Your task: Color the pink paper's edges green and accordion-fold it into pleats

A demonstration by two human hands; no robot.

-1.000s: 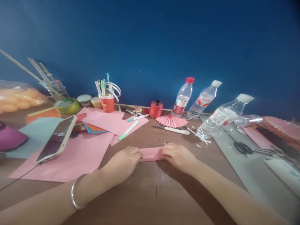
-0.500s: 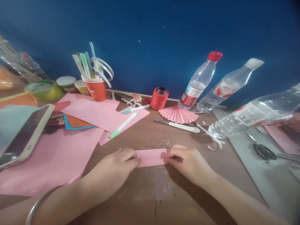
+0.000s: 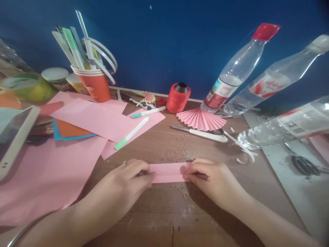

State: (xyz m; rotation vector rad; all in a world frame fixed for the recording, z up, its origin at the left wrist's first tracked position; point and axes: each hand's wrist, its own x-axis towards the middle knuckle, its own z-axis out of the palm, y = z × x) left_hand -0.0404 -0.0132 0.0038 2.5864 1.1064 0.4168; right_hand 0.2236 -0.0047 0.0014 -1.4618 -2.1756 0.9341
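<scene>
Between my two hands stretches a narrow strip of pink paper (image 3: 168, 173), low over the brown table, with a faint lengthwise crease. My left hand (image 3: 130, 181) pinches its left end between thumb and fingers. The right end is pinched the same way by my right hand (image 3: 212, 176). Both ends are hidden under the fingers. Just beyond the strip lie small dark specks on the wood. Farther back rests a pleated pink paper fan (image 3: 202, 119), and in front of it a white-handled knife (image 3: 205, 134).
Pink sheets (image 3: 97, 118) and a phone (image 3: 17, 140) lie on the left. An orange paper cup (image 3: 96, 85) holds pens and strips. Red thread (image 3: 178, 98) stands by the blue wall. Plastic bottles (image 3: 226, 82) and black-handled scissors (image 3: 304, 164) are on the right. A green-tipped marker (image 3: 132, 133) lies nearby.
The camera view has moved closer and tilted down, so the background objects sit higher and wider apart. Both hands keep their pinch on the pink strip, which has barely moved.
</scene>
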